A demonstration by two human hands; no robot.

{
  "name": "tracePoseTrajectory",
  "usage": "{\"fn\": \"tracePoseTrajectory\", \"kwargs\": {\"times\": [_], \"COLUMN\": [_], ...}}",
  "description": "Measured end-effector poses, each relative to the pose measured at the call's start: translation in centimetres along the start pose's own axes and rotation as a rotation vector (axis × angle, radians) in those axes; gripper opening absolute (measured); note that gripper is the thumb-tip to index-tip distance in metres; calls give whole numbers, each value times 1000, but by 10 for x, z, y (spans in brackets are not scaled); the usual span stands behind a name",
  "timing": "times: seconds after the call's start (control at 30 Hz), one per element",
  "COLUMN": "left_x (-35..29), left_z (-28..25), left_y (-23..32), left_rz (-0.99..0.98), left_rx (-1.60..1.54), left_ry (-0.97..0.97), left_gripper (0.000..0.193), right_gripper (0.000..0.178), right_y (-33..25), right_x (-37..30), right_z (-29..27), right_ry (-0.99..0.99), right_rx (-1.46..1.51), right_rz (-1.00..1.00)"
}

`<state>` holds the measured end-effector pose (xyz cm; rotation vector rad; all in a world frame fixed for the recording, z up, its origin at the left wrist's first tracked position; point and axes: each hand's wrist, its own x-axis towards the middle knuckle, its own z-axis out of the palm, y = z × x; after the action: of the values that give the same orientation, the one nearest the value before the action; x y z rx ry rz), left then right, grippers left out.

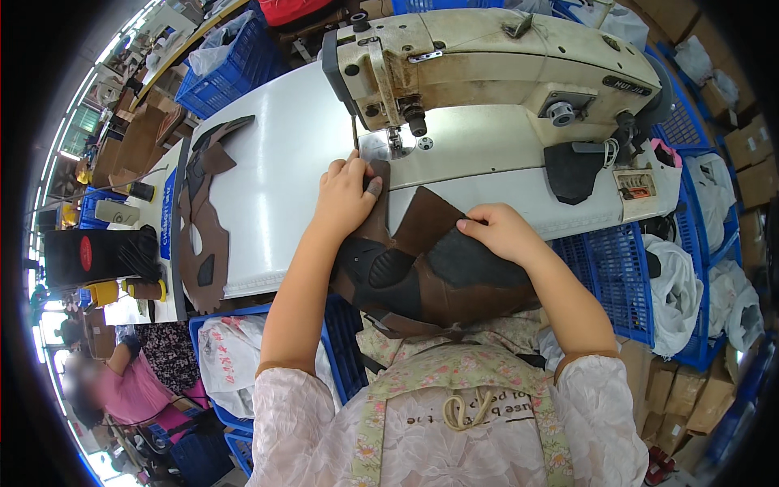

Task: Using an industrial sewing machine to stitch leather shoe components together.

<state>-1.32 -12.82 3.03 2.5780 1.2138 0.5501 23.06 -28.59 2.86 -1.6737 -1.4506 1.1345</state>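
A brown and black panelled shoe upper [454, 272] lies over the near edge of the sewing table and against my apron. Its narrow brown end reaches up close to the needle and presser foot [395, 140] of a sewing machine [487, 69]. My left hand [349, 195] is closed on that narrow end, just short of the presser foot, with a ring on one finger. At the right, my right hand [497, 231] grips the upper's edge, thumb on top and the other fingers hidden beneath. Another brown and black upper [207, 215] lies flat at the table's left end.
The white table [280, 162] carries a black pouch-like piece [570, 172] on the right. Blue crates [604, 272] with white bags stand around the table. Cartons [746, 146] line the right. On the left, a person in pink [146, 373] sits near a side bench.
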Motion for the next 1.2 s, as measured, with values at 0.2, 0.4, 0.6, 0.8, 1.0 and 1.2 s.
{"fn": "tracePoseTrajectory", "kwargs": {"times": [0.2, 0.4, 0.6, 0.8, 1.0, 1.2], "left_x": [-1, -8, -22, -28, -24, -15], "left_z": [-1, 13, 25, 43, 33, 17], "left_y": [23, 49, 48, 50, 55, 49], "left_rz": [-8, 103, 103, 115, 23, -8], "left_rx": [-85, -193, 110, 273, 363, 276], "left_ry": [6, 52, -31, 140, 143, -71], "left_gripper": [19, 30, 41, 44, 43, 40], "right_gripper": [32, 31, 27, 12, 21, 32], "right_y": [0, 2, -16, -58, -54, -34], "right_x": [-7, -21, -38, -58, 13, 46], "right_z": [-19, -40, -52, -64, 6, 41], "right_ry": [-46, -6, 1, 476, 278, 391], "right_rx": [120, 136, -62, -139, -107, -611], "right_rz": [197, 285, 217, -191, -217, -279]}}
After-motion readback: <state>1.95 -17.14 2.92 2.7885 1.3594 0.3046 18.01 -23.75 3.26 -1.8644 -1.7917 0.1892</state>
